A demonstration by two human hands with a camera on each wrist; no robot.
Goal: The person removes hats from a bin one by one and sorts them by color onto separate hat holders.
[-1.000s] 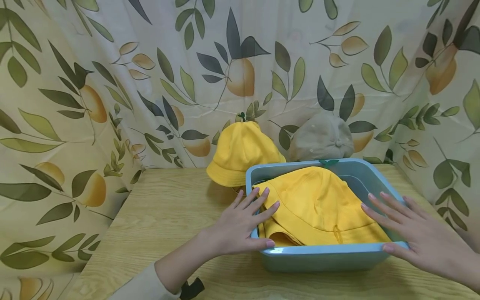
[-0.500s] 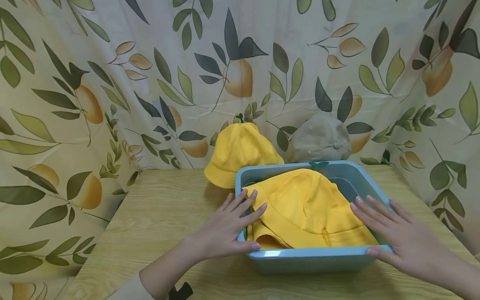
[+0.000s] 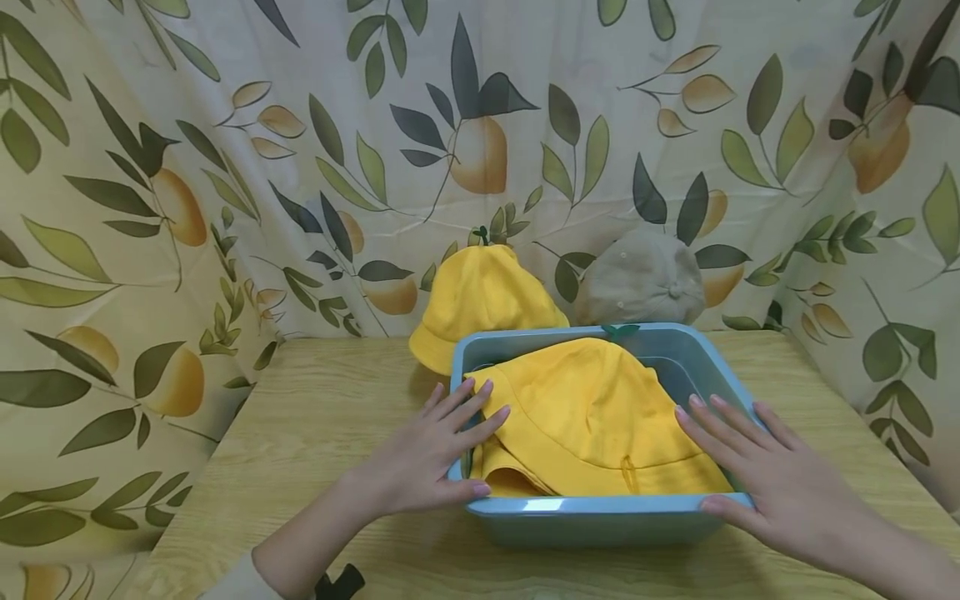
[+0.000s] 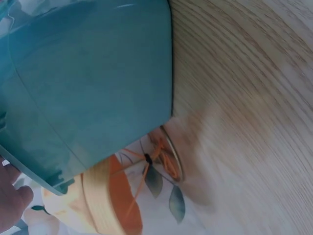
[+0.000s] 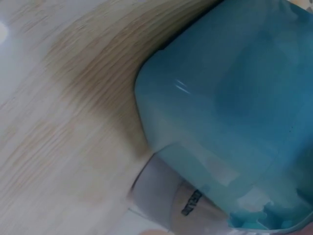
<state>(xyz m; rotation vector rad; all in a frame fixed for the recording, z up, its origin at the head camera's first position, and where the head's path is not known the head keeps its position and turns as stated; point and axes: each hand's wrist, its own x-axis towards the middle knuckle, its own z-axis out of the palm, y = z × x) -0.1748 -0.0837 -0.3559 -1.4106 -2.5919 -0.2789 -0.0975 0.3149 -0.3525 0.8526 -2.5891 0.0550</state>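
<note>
A blue plastic basin (image 3: 585,505) stands on the table with a yellow bucket hat (image 3: 577,417) lying in it. At the basin's left front corner my left hand (image 3: 420,462) rests its spread fingers over the rim, thumb along the front edge. My right hand (image 3: 772,475) lies likewise on the right side, fingers extended over the rim and thumb at the front corner. Both wrist views mostly show the basin's outer wall (image 4: 93,93); there the left fingertips (image 4: 12,198) appear at the lower left edge.
Behind the basin stand another yellow hat (image 3: 483,304) with a green sprout on top and a grey-beige cap (image 3: 643,279). A leaf-patterned curtain (image 3: 337,125) hangs around the wooden table (image 3: 322,392). A small dark object (image 3: 341,582) shows by the left wrist.
The basin, with the yellow hat in it, has slid to the left across the table, and both hands have moved along with it. The hats behind have stayed put.
</note>
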